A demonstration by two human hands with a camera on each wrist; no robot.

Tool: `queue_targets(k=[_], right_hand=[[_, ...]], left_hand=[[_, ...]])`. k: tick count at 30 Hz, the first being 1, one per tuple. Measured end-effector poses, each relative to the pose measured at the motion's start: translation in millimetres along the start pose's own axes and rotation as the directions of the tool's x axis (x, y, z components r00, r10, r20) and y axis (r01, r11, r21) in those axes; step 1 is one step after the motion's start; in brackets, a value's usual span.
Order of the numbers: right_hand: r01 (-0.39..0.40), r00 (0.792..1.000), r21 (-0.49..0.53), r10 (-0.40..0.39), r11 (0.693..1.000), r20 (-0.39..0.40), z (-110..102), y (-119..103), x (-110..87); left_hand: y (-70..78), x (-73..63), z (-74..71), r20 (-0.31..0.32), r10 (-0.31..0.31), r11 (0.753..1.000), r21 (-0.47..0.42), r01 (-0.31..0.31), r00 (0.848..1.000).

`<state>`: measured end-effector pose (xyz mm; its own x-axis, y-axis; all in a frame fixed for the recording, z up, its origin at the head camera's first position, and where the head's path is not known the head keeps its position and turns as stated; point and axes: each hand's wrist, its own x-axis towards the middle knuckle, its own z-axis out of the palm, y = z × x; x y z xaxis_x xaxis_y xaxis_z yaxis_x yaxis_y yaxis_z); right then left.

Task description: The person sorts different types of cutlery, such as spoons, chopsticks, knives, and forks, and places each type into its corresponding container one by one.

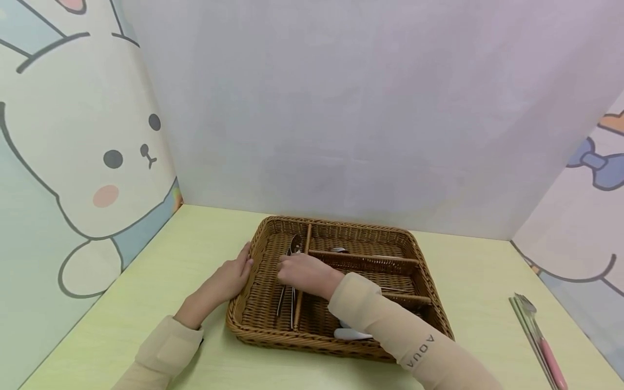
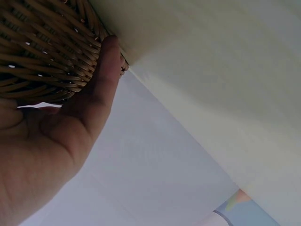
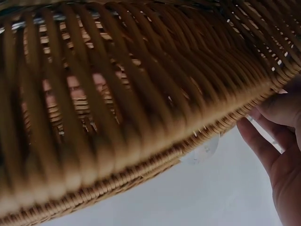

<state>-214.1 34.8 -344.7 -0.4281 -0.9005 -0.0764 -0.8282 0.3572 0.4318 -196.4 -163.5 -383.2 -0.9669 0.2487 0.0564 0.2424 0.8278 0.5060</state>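
Observation:
My left hand [image 1: 230, 276] rests along the outside of the brown wicker basket's [image 1: 273, 342] left wall. In the left wrist view, that hand's finger [image 2: 106, 75] lies straight against the weave. Over the basket's long left compartment, my right hand [image 1: 307, 274] curls down and pinches a metal spoon [image 1: 294, 242]. A second slim metal utensil lies close beside it, and both handles [image 1: 280, 303] stick out below the hand. The right fingertips are hidden from the head view. In the right wrist view, wicker fills most of the frame beside the right hand [image 3: 280, 141].
Wooden-edged dividers [image 1: 365, 257] split the basket's right side into compartments. White spoons [image 1: 352, 334] lie in the front one; metal cutlery [image 1: 339, 249] shows in the back one. A pink-handled fork [image 1: 548, 352] and green chopsticks [image 1: 528, 330] lie at the table's right.

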Motion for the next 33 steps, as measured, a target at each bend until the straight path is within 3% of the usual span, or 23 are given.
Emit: queue_targets(k=[7, 14, 23, 33], right_hand=[[-0.019, 0.999, 0.088, 0.016, 0.996, 0.041, 9.1, -2.8, 6.9], [-0.017, 0.996, 0.081, 0.01, 0.997, 0.085, 6.2, -6.6, 10.0], [-0.06, 0.99, 0.174, 0.037, 0.983, 0.134, 6.3, -5.5, 14.9], [-0.082, 0.995, 0.046, 0.079, 0.996, 0.06, 8.3, -2.3, 10.8]], left_hand=[[-2.9, 1.1, 3.0, -0.015, 0.015, 1.0, 0.003, -0.015, 1.0], [-3.3, 1.7, 3.5, -0.019, 0.01, 1.0, 0.013, -0.01, 1.0], [-2.0, 2.2, 0.4, 0.007, -0.005, 1.0, 0.011, 0.005, 1.0], [-1.5, -0.2, 0.6, -0.017, 0.009, 1.0, 0.019, -0.009, 1.0]])
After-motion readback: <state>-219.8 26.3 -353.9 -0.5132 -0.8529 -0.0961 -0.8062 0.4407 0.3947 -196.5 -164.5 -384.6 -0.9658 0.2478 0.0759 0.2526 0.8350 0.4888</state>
